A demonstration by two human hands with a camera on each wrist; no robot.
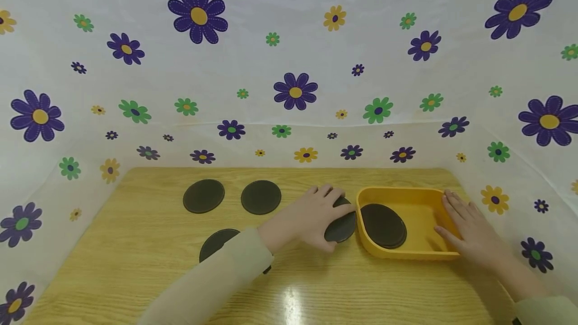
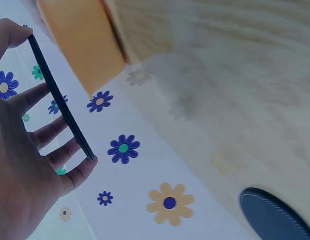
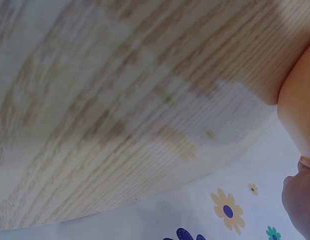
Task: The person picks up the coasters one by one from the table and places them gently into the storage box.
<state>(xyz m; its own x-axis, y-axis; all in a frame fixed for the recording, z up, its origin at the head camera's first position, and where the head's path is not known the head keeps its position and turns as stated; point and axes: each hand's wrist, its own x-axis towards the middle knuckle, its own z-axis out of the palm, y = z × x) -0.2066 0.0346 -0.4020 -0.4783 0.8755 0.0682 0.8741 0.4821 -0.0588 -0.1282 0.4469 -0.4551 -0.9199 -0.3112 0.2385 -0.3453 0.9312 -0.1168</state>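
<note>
My left hand grips a black round coaster by its edges, right beside the left wall of a yellow plastic bin. In the left wrist view the coaster appears edge-on, tilted, between the thumb and the spread fingers. Dark coasters lie overlapped inside the bin's left end. My right hand rests on the bin's right end, its fingers straight over the rim and the thumb spread inward. Only part of that hand shows in the right wrist view, at the bin's rim.
On the wooden table, two black coasters, one far left and one beside it, lie flat. A third coaster is partly covered by the left sleeve. A flower-printed white sheet surrounds the table's back and sides.
</note>
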